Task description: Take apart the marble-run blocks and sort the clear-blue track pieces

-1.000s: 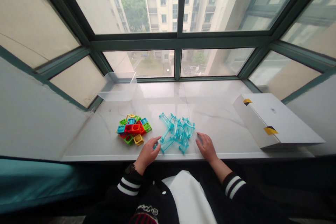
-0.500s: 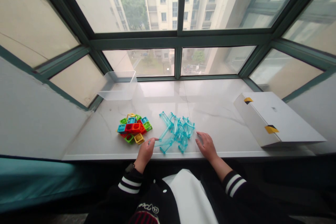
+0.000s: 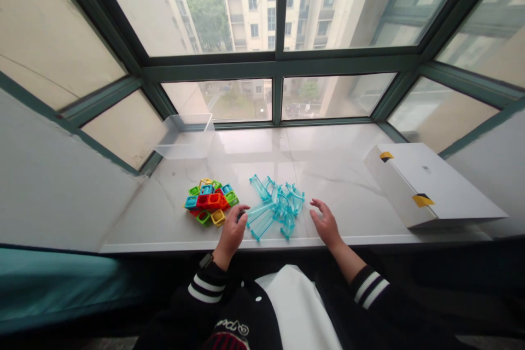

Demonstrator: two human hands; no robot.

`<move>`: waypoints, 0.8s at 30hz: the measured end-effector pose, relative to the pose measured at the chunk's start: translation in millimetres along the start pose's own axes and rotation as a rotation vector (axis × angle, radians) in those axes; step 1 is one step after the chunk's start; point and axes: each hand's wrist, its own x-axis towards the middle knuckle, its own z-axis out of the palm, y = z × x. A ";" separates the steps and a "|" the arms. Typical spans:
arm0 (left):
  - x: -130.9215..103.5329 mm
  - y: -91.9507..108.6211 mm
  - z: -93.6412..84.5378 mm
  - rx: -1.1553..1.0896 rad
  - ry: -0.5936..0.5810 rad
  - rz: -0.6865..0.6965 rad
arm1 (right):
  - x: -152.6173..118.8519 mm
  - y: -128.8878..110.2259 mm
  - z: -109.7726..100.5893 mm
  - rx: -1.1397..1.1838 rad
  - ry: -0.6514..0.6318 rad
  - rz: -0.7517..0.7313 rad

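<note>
A heap of clear blue track pieces (image 3: 283,205) lies at the middle of the white marble sill (image 3: 344,175). My left hand (image 3: 234,224) is at the left end of this heap, fingers apart, with nothing seen held in it. Left of that hand is a pile of red, blue, green and yellow hollow blocks (image 3: 211,200). To the right of the heap, my right hand (image 3: 325,221) hovers with its fingers spread and holds nothing.
At the back left stands a clear plastic bin (image 3: 184,136). A white box (image 3: 435,186) with yellow-and-black tape tabs occupies the right side. Green window frames (image 3: 176,72) border the sill behind.
My left hand has let go of a clear blue piece and moved slightly up and right. The right hand has shifted slightly right, away from the heap.
</note>
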 end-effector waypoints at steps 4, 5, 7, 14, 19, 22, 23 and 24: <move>8.7 37.4 11.0 0.095 -0.046 0.179 | 3.6 -62.2 -0.5 0.157 -0.107 -0.147; 10.9 46.0 14.9 0.098 -0.066 0.205 | 3.7 -77.3 0.1 0.199 -0.165 -0.179; 14.5 61.2 23.3 0.089 -0.122 0.244 | 3.1 -101.6 2.1 0.282 -0.283 -0.224; 16.8 87.7 46.0 0.005 -0.184 0.310 | 2.4 -121.6 7.4 0.321 -0.368 -0.259; 14.8 87.9 52.9 -0.085 -0.225 0.274 | 6.1 -114.3 5.9 0.266 -0.291 -0.280; 13.9 83.0 59.7 -0.165 -0.246 0.213 | 7.8 -108.6 7.1 0.216 -0.255 -0.288; 13.6 81.0 62.6 -0.192 -0.253 0.180 | 8.0 -106.7 8.1 0.202 -0.245 -0.282; 13.2 79.1 65.6 -0.217 -0.256 0.145 | 7.8 -105.0 9.2 0.191 -0.234 -0.275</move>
